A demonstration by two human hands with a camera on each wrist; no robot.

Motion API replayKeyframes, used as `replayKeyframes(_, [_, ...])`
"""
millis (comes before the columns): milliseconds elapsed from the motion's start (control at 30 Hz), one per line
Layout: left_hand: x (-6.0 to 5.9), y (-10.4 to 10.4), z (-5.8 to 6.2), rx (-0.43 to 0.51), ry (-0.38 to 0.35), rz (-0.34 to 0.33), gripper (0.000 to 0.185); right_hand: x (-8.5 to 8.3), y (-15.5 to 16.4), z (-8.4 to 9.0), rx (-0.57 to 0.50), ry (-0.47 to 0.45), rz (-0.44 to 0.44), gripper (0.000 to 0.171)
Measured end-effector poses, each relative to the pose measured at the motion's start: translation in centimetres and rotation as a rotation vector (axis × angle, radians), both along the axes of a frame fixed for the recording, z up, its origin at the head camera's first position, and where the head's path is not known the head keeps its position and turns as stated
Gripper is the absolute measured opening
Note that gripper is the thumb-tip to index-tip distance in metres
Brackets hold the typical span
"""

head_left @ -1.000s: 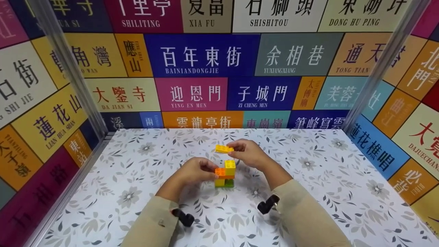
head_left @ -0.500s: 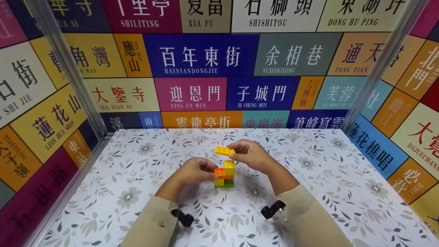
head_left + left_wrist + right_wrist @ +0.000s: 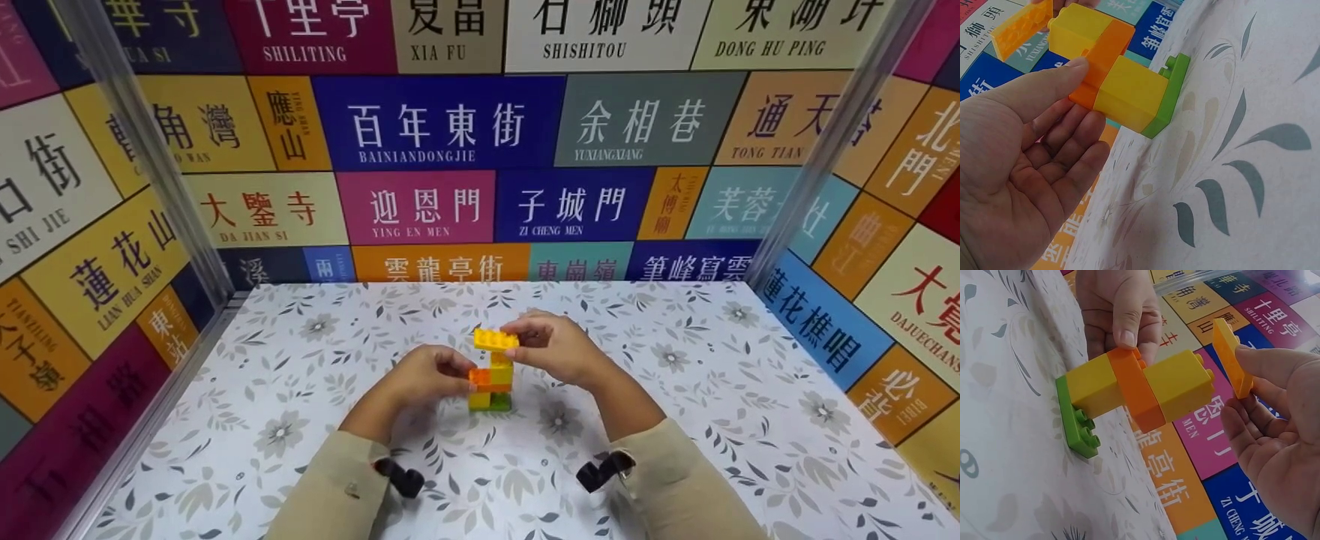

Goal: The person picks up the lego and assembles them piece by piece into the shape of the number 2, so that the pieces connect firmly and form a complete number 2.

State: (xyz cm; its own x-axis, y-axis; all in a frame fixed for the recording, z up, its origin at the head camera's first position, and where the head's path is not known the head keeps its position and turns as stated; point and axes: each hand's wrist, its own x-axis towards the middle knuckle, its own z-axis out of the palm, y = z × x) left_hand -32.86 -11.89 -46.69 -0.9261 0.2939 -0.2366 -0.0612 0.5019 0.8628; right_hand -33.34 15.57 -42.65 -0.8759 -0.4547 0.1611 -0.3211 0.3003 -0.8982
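A small stack of toy building bricks stands on the table. At its bottom is a flat green brick (image 3: 1080,430); above that come a yellow brick (image 3: 1131,93), an orange brick (image 3: 1137,391) and an upper yellow brick (image 3: 1180,384). My left hand (image 3: 429,376) pinches the orange brick at its left end, thumb on one side and fingers on the other. My right hand (image 3: 556,346) pinches a flat yellow-orange brick (image 3: 495,340) by its right end. In the right wrist view, a gap shows between that flat brick and the upper yellow brick's studs.
The table (image 3: 300,465) has a white cover printed with grey leaves and flowers. Panels with large lettering (image 3: 450,120) enclose it at the back and both sides. Clear corner posts (image 3: 172,172) rise at the back left and back right. A black device hangs at each sleeve cuff.
My right hand has lowered the flat brick and brought it slightly right, so it now overlaps the stack's top in the head view. The left hand and stack stay nearly still.
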Motion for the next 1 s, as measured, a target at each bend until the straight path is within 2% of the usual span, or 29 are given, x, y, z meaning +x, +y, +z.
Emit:
replayKeyframes(333, [-0.1,0.0,-0.2,0.002,0.066,-0.016,0.026,0.1,-0.5,-0.7,0.022,0.023,0.011,0.039])
replayKeyframes(600, [0.0,0.0,-0.3,-0.002,0.051,-0.013,0.026,0.1,-0.5,-1.2,0.050,0.051,0.028,0.038])
replayKeyframes(1000, [-0.1,-0.1,-0.2,-0.031,0.027,-0.012,0.023,0.1,-0.5,-1.4,0.042,0.025,0.039,0.039])
